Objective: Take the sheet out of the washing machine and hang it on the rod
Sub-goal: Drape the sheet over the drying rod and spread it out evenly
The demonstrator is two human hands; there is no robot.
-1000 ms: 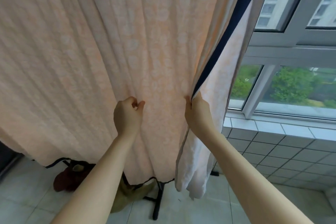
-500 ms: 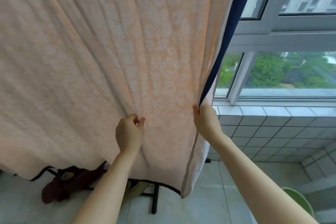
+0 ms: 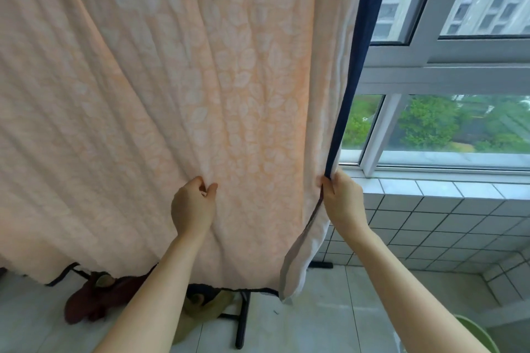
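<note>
The peach sheet [image 3: 177, 89] hangs down long from above, with its lower edge near the floor [image 3: 329, 324]. The left hand [image 3: 193, 206] pinches a fold in its middle. The right hand [image 3: 342, 200] grips its dark blue right edge.

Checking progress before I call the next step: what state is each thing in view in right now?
sheet: hanging, spread wide, creased toward both grips
navy edge trim: runs down the sheet's right side to the right hand
left hand: pinches a fold in the sheet's face
right hand: grips the sheet's right edge
rack foot: standing on the floor tiles
window: appears closed
</note>
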